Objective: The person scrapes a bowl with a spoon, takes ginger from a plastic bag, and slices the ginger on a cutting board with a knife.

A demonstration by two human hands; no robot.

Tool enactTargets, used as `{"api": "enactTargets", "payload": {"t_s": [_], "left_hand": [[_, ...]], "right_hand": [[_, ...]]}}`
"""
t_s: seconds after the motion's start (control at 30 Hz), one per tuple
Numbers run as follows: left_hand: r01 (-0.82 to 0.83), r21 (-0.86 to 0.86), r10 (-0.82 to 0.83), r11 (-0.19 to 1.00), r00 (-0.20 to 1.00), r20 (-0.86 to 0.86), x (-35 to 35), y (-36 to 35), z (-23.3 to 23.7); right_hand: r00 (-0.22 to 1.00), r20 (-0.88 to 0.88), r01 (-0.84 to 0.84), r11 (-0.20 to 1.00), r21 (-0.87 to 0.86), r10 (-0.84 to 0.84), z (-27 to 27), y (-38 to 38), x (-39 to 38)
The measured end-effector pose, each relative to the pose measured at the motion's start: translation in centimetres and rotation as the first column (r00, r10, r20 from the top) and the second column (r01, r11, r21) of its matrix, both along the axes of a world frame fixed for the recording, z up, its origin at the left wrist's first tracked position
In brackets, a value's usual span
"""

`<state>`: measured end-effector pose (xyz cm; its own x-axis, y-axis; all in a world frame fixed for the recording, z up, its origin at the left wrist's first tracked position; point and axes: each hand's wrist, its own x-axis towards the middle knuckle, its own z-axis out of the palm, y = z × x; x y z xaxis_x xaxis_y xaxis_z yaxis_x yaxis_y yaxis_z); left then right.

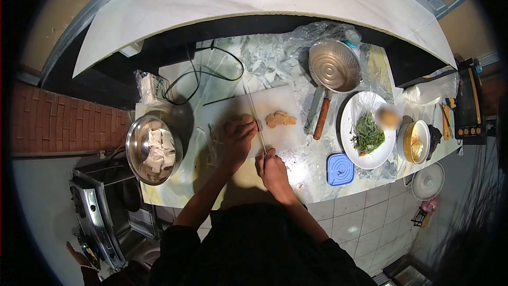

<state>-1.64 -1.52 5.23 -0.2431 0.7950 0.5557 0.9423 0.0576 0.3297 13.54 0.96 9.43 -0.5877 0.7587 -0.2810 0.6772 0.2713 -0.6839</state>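
Note:
A white cutting board (280,98) lies on the marble counter in front of me. My right hand (275,173) grips the handle of a knife (255,114), whose long blade points away across the board. Just left of the blade, my left hand (238,140) has its fingers curled down over a pale brown piece of food (246,119), which is partly hidden beneath them. Right of the blade, several pale brown slices (280,119) lie in a small cluster on the board.
At left stands a steel bowl (138,165) of white blocks. To the right are a saucepan (333,69), a white plate (365,160) of greens, a blue lid (340,169) and a bowl (422,127). A black cable (227,78) loops behind. Another person's hand (78,254) shows lower left.

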Motion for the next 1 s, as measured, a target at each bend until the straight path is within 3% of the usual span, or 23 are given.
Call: {"api": "enactTargets", "payload": {"t_s": [0.13,0.6,0.87,1.0], "left_hand": [[-0.003,-0.036,0.002,0.999,1.0,-0.011,0.1,-0.2,0.4],[-0.006,-0.064,0.006,0.998,1.0,-0.006,0.0,-0.3,-0.3],[-0.004,0.021,0.003,1.0,1.0,0.012,0.3,0.3,-0.5],[-0.033,0.073,0.036,0.997,0.999,-0.041,0.5,0.5,-0.1]], "right_hand": [[0.997,-0.075,0.032,0.997,0.066,-0.027,-0.2,-0.3,-0.1],[0.998,-0.059,0.034,0.998,0.056,-0.031,-0.7,-0.4,0.0],[0.999,-0.015,0.052,0.997,0.05,-0.051,-1.1,-0.1,0.2],[0.996,-0.042,0.071,0.997,-0.04,-0.073,-1.0,0.1,0.5]]}}
